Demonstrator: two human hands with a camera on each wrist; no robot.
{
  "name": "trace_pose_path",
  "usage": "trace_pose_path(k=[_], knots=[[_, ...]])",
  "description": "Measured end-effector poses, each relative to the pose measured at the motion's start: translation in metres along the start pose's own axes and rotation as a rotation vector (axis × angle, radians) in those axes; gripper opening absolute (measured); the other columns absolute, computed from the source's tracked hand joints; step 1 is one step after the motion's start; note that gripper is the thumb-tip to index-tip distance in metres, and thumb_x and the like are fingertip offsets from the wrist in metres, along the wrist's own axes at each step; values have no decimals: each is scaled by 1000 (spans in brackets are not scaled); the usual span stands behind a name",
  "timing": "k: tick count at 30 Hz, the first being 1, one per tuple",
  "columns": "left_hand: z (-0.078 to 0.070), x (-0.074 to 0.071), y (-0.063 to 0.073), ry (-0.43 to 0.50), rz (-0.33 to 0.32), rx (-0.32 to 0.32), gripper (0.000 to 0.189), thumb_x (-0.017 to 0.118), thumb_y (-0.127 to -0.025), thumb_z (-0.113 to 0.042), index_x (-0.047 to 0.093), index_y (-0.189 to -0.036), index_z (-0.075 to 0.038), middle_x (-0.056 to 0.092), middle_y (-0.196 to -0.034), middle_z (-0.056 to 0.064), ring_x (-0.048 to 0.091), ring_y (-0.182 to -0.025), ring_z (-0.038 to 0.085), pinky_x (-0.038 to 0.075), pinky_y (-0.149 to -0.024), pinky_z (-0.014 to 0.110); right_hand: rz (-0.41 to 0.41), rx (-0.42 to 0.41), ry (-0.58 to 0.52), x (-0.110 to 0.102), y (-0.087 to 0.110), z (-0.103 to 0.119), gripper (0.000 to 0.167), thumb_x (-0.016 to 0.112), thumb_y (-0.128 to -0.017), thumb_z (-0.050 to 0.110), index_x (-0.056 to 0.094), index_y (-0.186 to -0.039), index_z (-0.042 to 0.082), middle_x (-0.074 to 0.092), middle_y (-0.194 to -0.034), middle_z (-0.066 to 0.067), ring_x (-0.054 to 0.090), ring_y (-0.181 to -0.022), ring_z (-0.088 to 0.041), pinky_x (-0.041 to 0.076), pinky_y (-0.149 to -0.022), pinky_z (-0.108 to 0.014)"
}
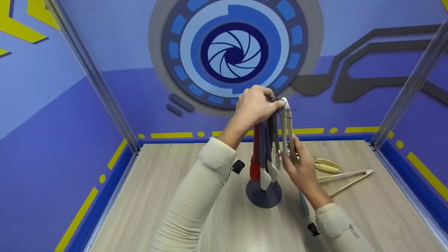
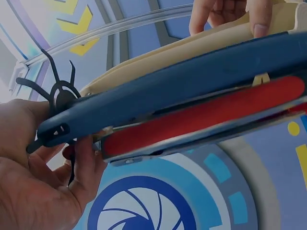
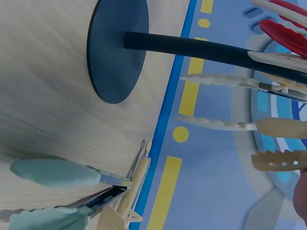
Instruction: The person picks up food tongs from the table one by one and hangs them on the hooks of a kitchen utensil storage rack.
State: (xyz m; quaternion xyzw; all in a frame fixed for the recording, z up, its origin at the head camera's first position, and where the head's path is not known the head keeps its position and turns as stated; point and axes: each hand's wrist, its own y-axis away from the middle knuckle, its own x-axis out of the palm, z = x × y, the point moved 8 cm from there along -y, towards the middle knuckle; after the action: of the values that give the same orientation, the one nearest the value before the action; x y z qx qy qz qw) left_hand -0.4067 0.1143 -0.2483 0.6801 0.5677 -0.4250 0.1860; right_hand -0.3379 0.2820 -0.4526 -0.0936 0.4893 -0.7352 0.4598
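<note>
A utensil stand with a round dark base, a pole and thin black hooks at its top stands on the table. My left hand grips the hooked top, its fingers curled around the hub in the left wrist view. Beige tongs hang upright on the stand's right side. Lower down, my right hand holds them between thumb and fingers. Red tongs and dark-handled tongs with white tips hang beside the pole. Blue-handled tongs cross the left wrist view.
To the right on the table lie yellowish-tipped tongs and long, thin wooden tongs, spread in a V. Light green tongs lie near the stand's base. Printed panels and metal posts enclose the table.
</note>
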Motion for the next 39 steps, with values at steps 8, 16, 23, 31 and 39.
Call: trace_pose_path(k=[8, 16, 23, 31, 39], knots=[[-5, -2, -1, -145, -33, 62, 33, 67, -100, -57, 70, -83, -28, 61, -76, -7, 62, -72, 16, 43, -63, 31, 38, 30, 19, -1, -4, -2, 72, 81, -90, -1, 52, -156, 6, 70, -120, -25, 70, -106, -22, 57, -85, -17], [-12, -2, -5, -251, -51, 111, 38, 64, -103, -52, 64, -76, -24, 58, -74, -5, 61, -72, 18, 46, -64, 32, 93, 84, -5, 5, -7, -2, 72, 79, -92, 0, 50, -158, 4, 68, -126, -26, 68, -105, -32, 49, -94, -21], [-18, 4, -5, -295, -55, 131, 23, 58, -107, -40, 75, -103, -24, 74, -98, -4, 68, -82, 20, 57, -76, 38, 113, 120, -34, 9, -11, -2, 65, 79, -93, 2, 55, -153, 0, 69, -134, -22, 71, -112, -34, 52, -97, -19], [-17, 8, -3, -317, -83, 139, 27, 54, -108, -40, 75, -116, -24, 76, -106, -5, 70, -85, 21, 58, -77, 38, 146, 159, -19, 14, -9, 0, 64, 80, -94, 6, 56, -154, 6, 72, -132, -17, 74, -110, -31, 60, -91, -44], [-17, 7, -4, -325, -92, 135, 24, 53, -107, -37, 72, -105, -23, 73, -97, -5, 67, -81, 21, 57, -74, 38, 174, 206, -75, 14, -3, -8, 57, 81, -95, 9, 62, -148, 9, 74, -129, -13, 71, -116, -30, 59, -100, -40]])
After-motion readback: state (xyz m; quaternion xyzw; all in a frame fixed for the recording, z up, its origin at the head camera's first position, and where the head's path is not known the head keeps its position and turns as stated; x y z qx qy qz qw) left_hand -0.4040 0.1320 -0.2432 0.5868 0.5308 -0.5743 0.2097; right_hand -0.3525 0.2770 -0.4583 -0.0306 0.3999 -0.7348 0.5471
